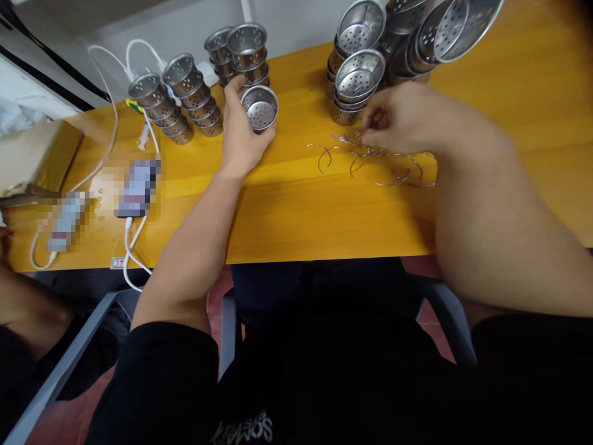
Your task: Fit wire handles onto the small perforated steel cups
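My left hand (pixel 243 133) is wrapped round a perforated metal cup (pixel 260 110), its mouth tilted up toward me. Just behind that cup stand stacks of similar cups (pixel 248 46). Over at the right, my right hand (pixel 393 117) is closed, thumb and fingertips pinched together above a loose heap of thin curved wires (pixel 389 170) on the table. Whether a wire is between those fingertips is too small to make out. Beside the right hand rises a leaning stack of perforated cups (pixel 360 77).
Two more cup stacks (pixel 199 99) stand at the left, near white cables. Two phones (pixel 139 188) with cables lie on the wooden table (pixel 296 225). A cardboard box (pixel 41 154) sits at the far left. Another person's arm (pixel 28 303) shows at the left edge.
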`<state>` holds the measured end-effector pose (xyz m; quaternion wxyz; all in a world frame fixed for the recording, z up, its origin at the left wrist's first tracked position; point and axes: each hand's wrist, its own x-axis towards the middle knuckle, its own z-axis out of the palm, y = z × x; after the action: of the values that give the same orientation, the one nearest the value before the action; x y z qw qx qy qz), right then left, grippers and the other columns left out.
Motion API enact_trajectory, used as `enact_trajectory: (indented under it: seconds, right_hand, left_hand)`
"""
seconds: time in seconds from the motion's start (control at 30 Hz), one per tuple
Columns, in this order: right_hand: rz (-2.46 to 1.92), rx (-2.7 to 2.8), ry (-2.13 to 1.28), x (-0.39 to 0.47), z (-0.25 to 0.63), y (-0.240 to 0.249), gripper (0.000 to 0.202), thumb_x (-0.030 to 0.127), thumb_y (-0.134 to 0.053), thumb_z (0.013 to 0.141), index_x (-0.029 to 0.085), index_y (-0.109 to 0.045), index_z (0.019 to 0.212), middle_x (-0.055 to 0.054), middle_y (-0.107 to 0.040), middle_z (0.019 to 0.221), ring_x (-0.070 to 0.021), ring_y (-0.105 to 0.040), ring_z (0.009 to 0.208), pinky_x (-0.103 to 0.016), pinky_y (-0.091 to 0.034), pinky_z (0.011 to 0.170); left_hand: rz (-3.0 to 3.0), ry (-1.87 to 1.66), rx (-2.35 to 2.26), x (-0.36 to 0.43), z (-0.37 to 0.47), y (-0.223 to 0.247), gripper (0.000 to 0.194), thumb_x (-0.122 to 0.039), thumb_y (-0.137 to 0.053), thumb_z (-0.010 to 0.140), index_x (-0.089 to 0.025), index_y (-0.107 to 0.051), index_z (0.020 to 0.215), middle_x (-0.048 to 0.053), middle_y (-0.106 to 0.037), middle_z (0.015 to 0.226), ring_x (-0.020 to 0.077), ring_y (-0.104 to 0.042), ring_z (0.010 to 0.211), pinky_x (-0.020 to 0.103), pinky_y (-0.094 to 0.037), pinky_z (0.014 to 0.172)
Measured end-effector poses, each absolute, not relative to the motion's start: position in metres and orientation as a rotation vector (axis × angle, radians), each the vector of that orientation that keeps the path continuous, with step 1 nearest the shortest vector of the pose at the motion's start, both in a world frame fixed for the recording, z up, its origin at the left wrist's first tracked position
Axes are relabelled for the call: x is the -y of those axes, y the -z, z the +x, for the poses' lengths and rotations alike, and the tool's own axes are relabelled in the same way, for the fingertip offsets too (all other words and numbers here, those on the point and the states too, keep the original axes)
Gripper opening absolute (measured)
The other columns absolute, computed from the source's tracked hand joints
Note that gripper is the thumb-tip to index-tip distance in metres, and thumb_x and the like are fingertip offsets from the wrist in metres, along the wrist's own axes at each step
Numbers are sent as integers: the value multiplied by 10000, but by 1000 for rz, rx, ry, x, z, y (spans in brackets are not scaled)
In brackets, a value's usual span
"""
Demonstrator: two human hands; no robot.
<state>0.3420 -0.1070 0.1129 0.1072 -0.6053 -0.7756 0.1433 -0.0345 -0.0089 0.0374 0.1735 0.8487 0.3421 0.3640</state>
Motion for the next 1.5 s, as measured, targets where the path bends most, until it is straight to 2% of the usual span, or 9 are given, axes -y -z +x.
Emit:
enact_trajectory:
  seconds: [0.17,0.33,0.57,0.73,0.9,1.03,1.2,1.3,1.5]
  right_hand:
    - [-1683,2043,-440,117,328,-116,91,245,-789,1074,320,-740,1089,-118,-898,1187,-368,-857,1132,-503,-730,1072]
    - [-1539,1959,-460,122,314,-115,85,413,-715,1180,356,-733,1241,-138,-892,1354,-371,-860,1250,-508,-721,1166]
    - [-1526,1986,-476,120,299,-107,240,473,-560,1264,378,-709,1427,-97,-857,1236,-353,-807,1076,-536,-686,1152]
    - [-1501,1971,-573,119,291,-98,172,338,-606,1276,336,-765,1340,-90,-894,1218,-308,-826,1030,-493,-715,1062]
    - [-1197,1971,-640,98,302,-68,93,221,-811,1245,268,-820,1325,-94,-947,1149,-274,-885,968,-456,-770,997]
    - [-1060,1950,-754,85,310,-52,193,427,-918,1296,256,-833,1324,-121,-970,1218,-217,-816,737,-419,-752,746]
    - [-1015,1935,-711,87,309,-58,493,721,-955,1244,260,-809,1147,-63,-889,900,-195,-742,625,-356,-592,593]
    - [-1013,1917,-630,85,310,-60,514,759,-944,1238,274,-805,1143,-3,-764,739,-183,-668,583,-356,-538,590]
    - [-948,1838,-490,79,312,-57,515,796,-958,1200,302,-832,1130,-25,-697,798,-197,-557,622,-406,-494,612]
  left_hand:
    - [2274,-1236,-1129,33,-5,-50,1109,-563,-920,994,-627,-296,1908,-30,-637,1968,315,-577,1899,623,-507,1617]
    - [2283,-1207,-1060,40,6,-42,1084,-707,-1033,1002,-544,-386,1857,47,-576,2002,357,-660,1827,576,-571,1580]
    - [2314,-1210,-1041,40,7,-34,988,-812,-975,1073,-539,-408,1834,67,-616,1955,355,-705,1794,559,-624,1523]
    - [2280,-1217,-1029,41,11,-31,1013,-714,-1087,1020,-510,-452,1781,79,-639,1917,358,-749,1729,561,-660,1480]
    - [2217,-1323,-943,26,13,-21,987,-863,-1155,884,-411,-613,1575,75,-788,1660,384,-813,1592,571,-681,1419]
    - [2247,-1331,-875,21,10,-18,943,-935,-1116,862,-412,-677,1513,69,-835,1548,400,-819,1498,623,-698,1345]
    - [2319,-1334,-822,25,5,-18,856,-892,-1012,990,-445,-655,1627,86,-800,1659,402,-762,1594,642,-644,1393]
    - [2309,-1342,-794,19,7,-11,919,-893,-1057,963,-385,-643,1607,113,-809,1622,387,-795,1542,582,-661,1358]
    - [2189,-1307,-759,9,21,5,971,-762,-1037,1070,-424,-509,1811,110,-741,1701,358,-782,1600,540,-681,1378]
